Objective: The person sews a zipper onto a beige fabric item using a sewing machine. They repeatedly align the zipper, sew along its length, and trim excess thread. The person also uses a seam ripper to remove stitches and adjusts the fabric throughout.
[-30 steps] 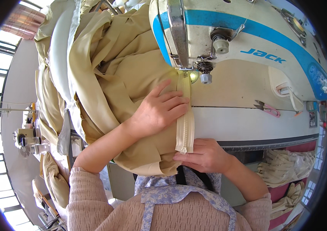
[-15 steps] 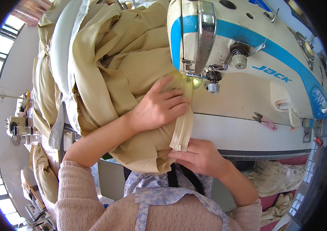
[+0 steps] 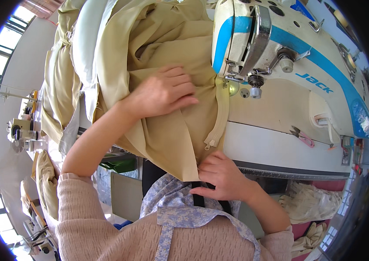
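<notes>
A large beige cloth piece is spread at the sewing machine. A pale zipper lies along its right side, running from under the presser-foot area down to a slider and pull near its lower end. My left hand, slightly blurred, rests on the cloth left of the zipper, its fingers stretched out and holding nothing. Just below the zipper pull, my right hand has its fingertips closed on the cloth's lower right edge, with the thumb sticking out to the left. The needle is hidden behind the machine head.
Pink-handled thread snips lie on the machine bed at the right. A ruler strip follows the table's front edge. More beige cloth and a white piece are heaped at the left. Bagged pale material sits below right.
My left hand has moved left, off the zipper and onto the cloth. My right hand has shifted from the zipper's end to the cloth edge. The lower cloth edge now stretches to a corner.
</notes>
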`<state>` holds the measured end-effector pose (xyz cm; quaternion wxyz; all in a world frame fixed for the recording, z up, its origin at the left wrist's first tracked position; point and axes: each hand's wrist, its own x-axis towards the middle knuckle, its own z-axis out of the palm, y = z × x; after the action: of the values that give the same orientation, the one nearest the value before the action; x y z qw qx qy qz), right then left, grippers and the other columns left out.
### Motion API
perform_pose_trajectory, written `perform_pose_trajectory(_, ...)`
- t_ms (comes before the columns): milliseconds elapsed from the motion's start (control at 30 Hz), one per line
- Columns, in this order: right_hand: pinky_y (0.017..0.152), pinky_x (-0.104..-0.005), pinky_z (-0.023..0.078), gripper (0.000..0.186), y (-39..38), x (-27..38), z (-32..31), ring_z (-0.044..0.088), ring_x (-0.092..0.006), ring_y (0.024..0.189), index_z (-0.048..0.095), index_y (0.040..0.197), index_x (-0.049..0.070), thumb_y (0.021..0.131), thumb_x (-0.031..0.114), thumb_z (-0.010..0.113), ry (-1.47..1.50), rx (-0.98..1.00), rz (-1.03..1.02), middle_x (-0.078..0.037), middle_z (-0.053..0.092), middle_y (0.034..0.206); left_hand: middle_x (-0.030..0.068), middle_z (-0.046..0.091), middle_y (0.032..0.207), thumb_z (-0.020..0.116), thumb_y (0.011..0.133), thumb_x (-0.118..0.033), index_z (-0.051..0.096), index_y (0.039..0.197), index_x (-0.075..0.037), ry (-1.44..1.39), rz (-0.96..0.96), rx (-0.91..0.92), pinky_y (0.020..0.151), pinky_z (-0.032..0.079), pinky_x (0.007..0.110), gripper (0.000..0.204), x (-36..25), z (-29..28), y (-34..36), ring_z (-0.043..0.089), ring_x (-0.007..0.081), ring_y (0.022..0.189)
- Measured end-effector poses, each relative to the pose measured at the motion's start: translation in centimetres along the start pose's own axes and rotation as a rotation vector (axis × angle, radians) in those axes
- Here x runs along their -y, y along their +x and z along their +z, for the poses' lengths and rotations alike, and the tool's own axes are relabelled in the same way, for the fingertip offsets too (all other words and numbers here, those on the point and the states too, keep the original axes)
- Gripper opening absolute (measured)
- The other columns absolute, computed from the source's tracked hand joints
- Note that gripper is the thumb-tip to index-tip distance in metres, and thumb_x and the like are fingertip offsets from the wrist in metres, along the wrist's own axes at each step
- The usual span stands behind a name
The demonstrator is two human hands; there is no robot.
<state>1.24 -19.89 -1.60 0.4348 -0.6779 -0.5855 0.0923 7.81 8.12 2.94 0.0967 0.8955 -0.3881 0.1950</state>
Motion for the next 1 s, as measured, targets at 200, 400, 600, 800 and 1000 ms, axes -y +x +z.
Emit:
perform_pose_trajectory(200,0.085,-0.0336,0.051,0.010,-2.5,0.5,2.1,0.066,-0.0214,0.090,0.070,0.089,0.007,0.082,0.014,0.071,-0.055,-0.040,-0.021,-0.003,0.072,0.092,0.0026,0.059,0.061,0.075,0.093,-0.037,0.061,0.074,-0.010,0.222,-0.232,0.528,0.052,0.051,0.037,0.035,-9.5,-6.1,-7.6,0.060,0.0241,0.050)
perform_pose_trajectory(400,0.088,-0.0334,0.054,0.016,-3.1,0.9,3.9,0.070,-0.0213,0.096,0.073,0.095,0.008,0.080,0.011,0.069,-0.121,-0.106,-0.006,-0.002,0.076,0.101,0.0034,0.068,0.090,0.071,0.091,-0.027,0.061,0.099,-0.007,0.078,-0.312,0.383,0.056,0.054,0.032,0.023,-14.3,-6.2,-4.4,0.070,0.0160,0.072)
perform_pose_trajectory(600,0.088,-0.0330,0.055,0.024,-3.4,0.8,4.8,0.071,-0.0219,0.095,0.075,0.100,0.011,0.076,0.009,0.070,-0.064,-0.162,0.029,-0.001,0.076,0.102,0.0167,0.054,0.145,0.076,0.080,-0.013,0.057,0.140,-0.004,-0.088,-0.205,0.209,0.112,0.047,0.044,0.064,-11.8,1.4,-0.5,0.052,0.0330,0.137)
perform_pose_trajectory(800,0.088,-0.0347,0.057,0.024,-3.4,0.6,4.9,0.071,-0.0228,0.095,0.075,0.101,0.010,0.077,0.009,0.073,-0.059,-0.193,0.030,-0.002,0.077,0.103,0.0116,0.064,0.133,0.077,0.076,-0.012,0.067,0.125,-0.006,-0.007,-0.201,0.053,0.108,0.051,0.046,0.051,-11.3,4.0,-1.0,0.061,0.0318,0.127)
perform_pose_trajectory(1000,0.078,-0.0348,0.055,0.019,-3.6,1.0,2.2,0.068,-0.0237,0.087,0.070,0.099,0.008,0.083,0.012,0.080,-0.109,-0.400,0.184,-0.004,0.072,0.090,0.0070,0.067,0.127,0.080,0.069,-0.011,0.071,0.118,-0.009,-0.044,-0.216,-0.017,0.104,0.053,0.044,0.050,-10.8,4.5,-1.2,0.064,0.0290,0.122)
